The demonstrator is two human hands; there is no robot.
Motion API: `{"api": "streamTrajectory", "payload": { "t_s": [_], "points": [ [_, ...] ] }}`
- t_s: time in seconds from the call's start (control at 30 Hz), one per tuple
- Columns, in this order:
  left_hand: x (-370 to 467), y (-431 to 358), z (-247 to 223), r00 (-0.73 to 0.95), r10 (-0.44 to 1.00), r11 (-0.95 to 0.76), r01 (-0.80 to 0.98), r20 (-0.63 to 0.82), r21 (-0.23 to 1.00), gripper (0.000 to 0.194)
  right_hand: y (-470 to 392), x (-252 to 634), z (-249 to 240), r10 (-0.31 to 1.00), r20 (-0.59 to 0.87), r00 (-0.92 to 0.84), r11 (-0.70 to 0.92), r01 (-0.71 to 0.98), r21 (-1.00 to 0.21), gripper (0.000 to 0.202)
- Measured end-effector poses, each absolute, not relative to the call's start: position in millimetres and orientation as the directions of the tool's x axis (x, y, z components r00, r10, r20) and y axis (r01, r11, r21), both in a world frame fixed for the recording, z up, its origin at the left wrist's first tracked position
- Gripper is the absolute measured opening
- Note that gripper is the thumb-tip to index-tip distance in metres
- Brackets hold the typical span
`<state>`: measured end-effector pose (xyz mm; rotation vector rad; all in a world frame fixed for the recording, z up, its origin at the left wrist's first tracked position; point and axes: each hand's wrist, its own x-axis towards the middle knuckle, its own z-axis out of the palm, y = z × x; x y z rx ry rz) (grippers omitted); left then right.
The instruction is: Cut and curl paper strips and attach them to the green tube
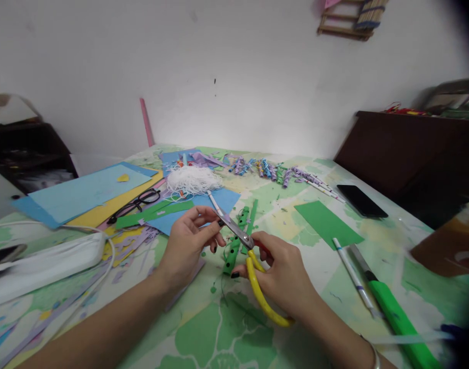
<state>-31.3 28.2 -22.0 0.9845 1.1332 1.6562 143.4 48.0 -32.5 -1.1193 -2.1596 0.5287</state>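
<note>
My right hand (282, 264) grips yellow-handled scissors (263, 300), fingers in the handle loops. Their metal blades point away and to the left. At the far end of the blades is my left hand (192, 241), its thumb and index finger close together and the other fingers curled; what they pinch, if anything, I cannot make out. Beneath the scissors lies a green paper roll (230, 256) with black dots, partly covered by the blades. A narrow green paper strip (252, 220) lies beside the roll.
White string (194, 180) is heaped behind my left hand. Eyeglasses (134, 205) and coloured sheets (92, 187) lie left. Curled paper pieces (271, 170) lie at the back. Rightward are a green sheet (326, 223), white pen (353, 274), green-handled cutter (399, 318), phone (361, 201) and cup (449, 243).
</note>
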Motion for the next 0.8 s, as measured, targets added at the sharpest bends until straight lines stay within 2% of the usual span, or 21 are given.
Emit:
{"api": "streamTrajectory", "payload": {
  "t_s": [0.3, 0.8],
  "points": [
    [-30.3, 27.3, -21.8, -0.300, 0.942, -0.213, -0.198, 0.148, 0.957, 0.019, 47.3, 143.7, -33.8, 0.814, 0.385, -0.436, 0.580, 0.577, -0.575, 0.023],
    [-29.9, 27.5, -22.3, -0.262, 0.961, -0.166, -0.298, 0.087, 0.940, 0.018, 47.9, 143.0, -35.8, 0.800, 0.418, -0.430, 0.599, 0.577, -0.555, 0.029]
  ]
}}
